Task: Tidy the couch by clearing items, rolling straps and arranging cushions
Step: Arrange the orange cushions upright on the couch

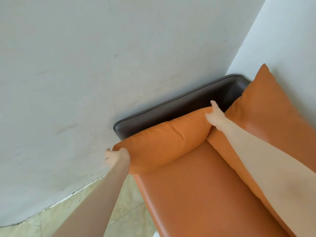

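An orange cushion leans against the dark brown armrest at the end of the orange couch seat. My left hand grips the cushion's near left corner. My right hand pinches its far right corner. A second, larger orange cushion stands upright against the couch back on the right, partly hidden behind my right forearm.
A pale grey wall runs behind the armrest and meets another wall in the corner at the right. Beige tiled floor shows to the left of the couch.
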